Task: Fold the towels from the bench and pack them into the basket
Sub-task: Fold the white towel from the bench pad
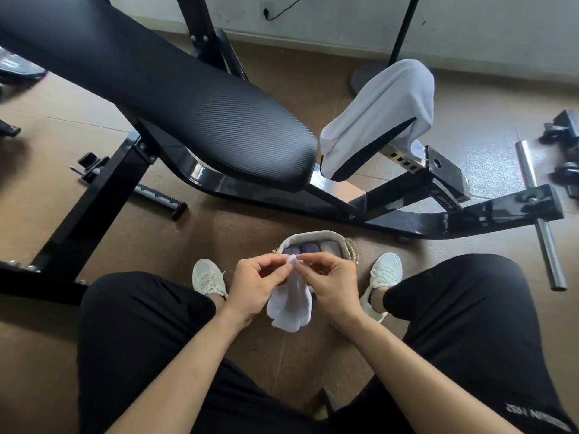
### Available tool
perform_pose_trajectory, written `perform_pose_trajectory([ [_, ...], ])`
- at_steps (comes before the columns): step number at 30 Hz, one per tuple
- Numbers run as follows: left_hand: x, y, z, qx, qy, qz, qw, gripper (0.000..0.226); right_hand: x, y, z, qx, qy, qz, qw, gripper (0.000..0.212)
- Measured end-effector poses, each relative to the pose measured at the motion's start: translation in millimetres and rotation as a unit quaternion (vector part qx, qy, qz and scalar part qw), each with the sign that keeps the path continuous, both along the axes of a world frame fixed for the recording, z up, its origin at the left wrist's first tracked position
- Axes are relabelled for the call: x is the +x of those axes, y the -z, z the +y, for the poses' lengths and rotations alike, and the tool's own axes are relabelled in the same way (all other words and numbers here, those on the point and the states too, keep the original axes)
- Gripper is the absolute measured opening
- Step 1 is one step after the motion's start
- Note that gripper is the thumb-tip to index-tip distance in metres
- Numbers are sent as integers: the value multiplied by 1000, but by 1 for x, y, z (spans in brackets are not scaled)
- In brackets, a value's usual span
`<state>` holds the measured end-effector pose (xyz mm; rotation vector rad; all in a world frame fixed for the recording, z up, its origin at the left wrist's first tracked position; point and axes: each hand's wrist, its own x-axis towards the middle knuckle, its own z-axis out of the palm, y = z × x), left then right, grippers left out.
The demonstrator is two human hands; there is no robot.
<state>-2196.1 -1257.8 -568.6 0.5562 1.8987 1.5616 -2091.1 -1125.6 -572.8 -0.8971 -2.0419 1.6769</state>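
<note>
Beyond the hands, the worktop (188, 120) carries one white towel (382, 111). The basket (316, 238) sits just past them. Left hand (255, 288) and right hand (335, 286) pinch a small towel (289, 308); a loose pinch could drop it. Its edges are hidden, bunched.

1. Brown floor (47, 339), speckled, lay under everything.
2. A steel bar (540, 214) lay on the floor at right, near black clamps (562, 126).
3. A round stand base (363, 79) with a black pole (404, 26) stood by the white wall (344, 10).
4. A black cable (282, 10) hung against the wall.
5. Pale sneakers (208, 277) were flat on the floor; black trousers (470, 324) covered both knees.
</note>
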Motion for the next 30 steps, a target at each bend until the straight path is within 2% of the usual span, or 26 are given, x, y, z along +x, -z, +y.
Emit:
perform_pose_trajectory([
  [6, 1, 6, 0, -11, -9, 36, 999, 22, 1, 4, -7, 12, 26, -2, 1000, 16],
  [12, 1, 8, 0, -10, -3, 28, 1000, 24, 1, -1, -3, -9, -38, -6, 999, 24],
  [15, 0, 8, 0, -7, -27, 58, 998, 19, -1, 0, -1, -12, -66, 4, 998, 29],
  [20, -6, 8, -3, -19, -20, 89, 996, 14, -4, 5, 7, 8, -65, 31, 997, 18],
  [23, -9, 7, -8, -26, 4, 104, 994, 10, -4, 7, 17, 35, -98, 9, 995, 25],
  [30, -14, 1, -13, -8, 33, 138, 990, 16, -8, 11, 22, 67, -192, -44, 978, 14],
])
